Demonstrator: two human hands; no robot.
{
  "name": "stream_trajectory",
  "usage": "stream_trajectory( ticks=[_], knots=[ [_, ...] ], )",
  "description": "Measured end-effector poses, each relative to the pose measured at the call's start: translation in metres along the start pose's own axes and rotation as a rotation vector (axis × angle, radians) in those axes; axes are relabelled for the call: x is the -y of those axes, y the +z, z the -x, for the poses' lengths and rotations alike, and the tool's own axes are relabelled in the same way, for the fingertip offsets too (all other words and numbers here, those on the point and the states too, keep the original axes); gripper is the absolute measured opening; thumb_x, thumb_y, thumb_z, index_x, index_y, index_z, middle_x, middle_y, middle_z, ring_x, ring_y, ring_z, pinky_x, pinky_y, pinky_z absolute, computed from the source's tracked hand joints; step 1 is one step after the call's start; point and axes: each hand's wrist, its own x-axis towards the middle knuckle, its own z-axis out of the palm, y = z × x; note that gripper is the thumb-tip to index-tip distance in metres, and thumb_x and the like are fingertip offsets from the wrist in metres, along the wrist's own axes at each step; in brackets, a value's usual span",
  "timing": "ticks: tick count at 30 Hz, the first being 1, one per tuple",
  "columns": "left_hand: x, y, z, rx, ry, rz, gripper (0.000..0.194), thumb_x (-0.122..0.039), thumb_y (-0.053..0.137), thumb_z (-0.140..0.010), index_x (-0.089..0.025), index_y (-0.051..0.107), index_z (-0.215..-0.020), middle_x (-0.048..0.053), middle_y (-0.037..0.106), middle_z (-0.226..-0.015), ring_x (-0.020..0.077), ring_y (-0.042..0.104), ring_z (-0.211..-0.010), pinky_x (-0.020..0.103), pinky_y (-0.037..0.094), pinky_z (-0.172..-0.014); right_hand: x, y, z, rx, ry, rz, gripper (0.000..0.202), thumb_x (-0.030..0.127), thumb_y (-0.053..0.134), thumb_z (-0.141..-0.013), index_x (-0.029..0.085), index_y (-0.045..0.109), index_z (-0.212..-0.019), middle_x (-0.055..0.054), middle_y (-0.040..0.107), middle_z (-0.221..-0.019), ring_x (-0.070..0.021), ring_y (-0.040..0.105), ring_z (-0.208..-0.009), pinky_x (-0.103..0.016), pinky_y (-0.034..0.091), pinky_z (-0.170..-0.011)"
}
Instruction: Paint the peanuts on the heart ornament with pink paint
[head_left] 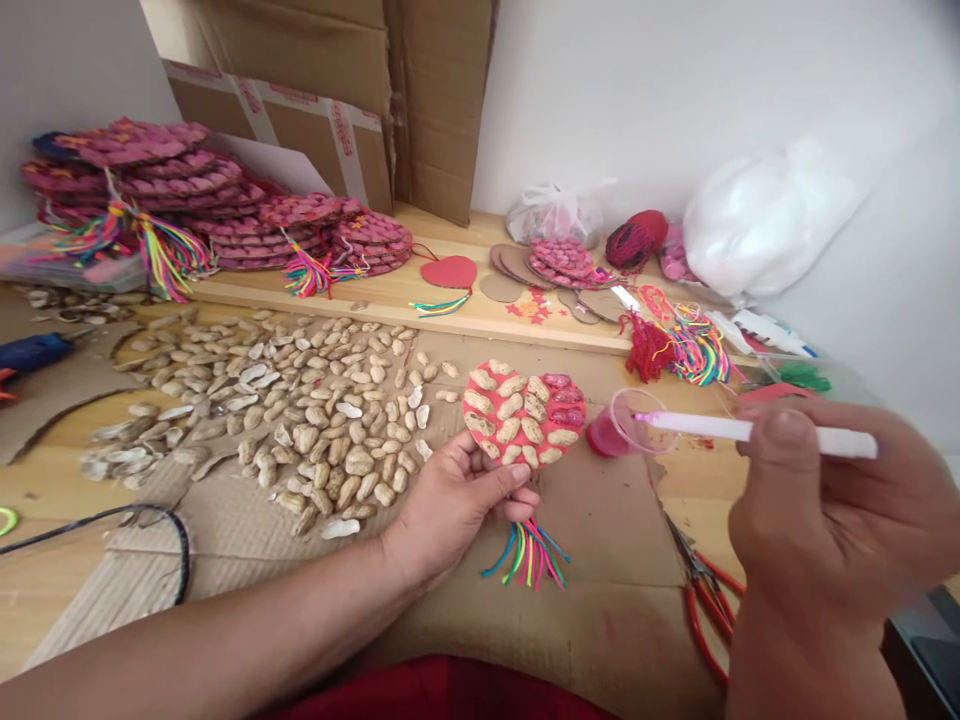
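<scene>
My left hand [480,490] is closed on the lower edge of a red heart [499,425] covered in rows of peanut shells. A few shells at its upper right are painted pink; the others are plain tan. A tassel of coloured cords [529,555] hangs below the heart. Between the thumb and fingers of my right hand [832,500] is a white marker-like brush [765,435] with a pink tip. That tip points left, over the rim of a clear plastic cup [613,432] of pink paint; I cannot tell whether it touches the cup.
Many peanuts [337,430] lie on cardboard to the left. Red-handled pliers [709,590] rest near my right wrist. Stacks of pink shell pieces [165,190] stand at the back left. A white plastic bag [772,220] sits at the back right. A black cable [180,540] curves at the left.
</scene>
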Motion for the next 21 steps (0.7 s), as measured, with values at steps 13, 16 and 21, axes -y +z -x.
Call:
stream_trajectory(
  ticks=[13, 16, 21],
  knots=[
    [0.002, -0.001, 0.001, -0.039, 0.069, -0.102, 0.039, -0.026, 0.088, -0.073, -0.014, 0.063, -0.101, 0.001, 0.072, -0.081, 0.0114, 0.071, -0.061, 0.02, 0.061, -0.056, 0.021, 0.011, 0.014, 0.344, -0.172, -0.111, 0.005, 0.023, 0.066, -0.087, 0.025, 0.067, -0.092, -0.001, 0.067, -0.079, -0.0199, 0.061, -0.081, -0.04, 0.046, -0.082],
    [0.003, -0.001, 0.001, -0.041, 0.086, -0.124, 0.037, -0.026, 0.086, -0.074, -0.014, 0.063, -0.099, 0.001, 0.072, -0.08, 0.0111, 0.071, -0.061, 0.019, 0.061, -0.056, 0.023, 0.014, 0.016, 0.354, -0.178, -0.121, 0.006, 0.024, 0.066, -0.088, 0.025, 0.067, -0.093, -0.001, 0.067, -0.079, -0.0205, 0.061, -0.084, -0.04, 0.046, -0.081],
    [0.002, 0.001, 0.001, -0.051, 0.096, -0.13, 0.038, -0.028, 0.088, -0.072, -0.015, 0.062, -0.097, 0.001, 0.072, -0.078, 0.0114, 0.071, -0.059, 0.019, 0.061, -0.055, 0.022, 0.017, 0.018, 0.365, -0.191, -0.107, 0.006, 0.024, 0.066, -0.088, 0.026, 0.067, -0.094, -0.001, 0.068, -0.08, -0.0222, 0.063, -0.089, -0.04, 0.046, -0.081]
  ],
)
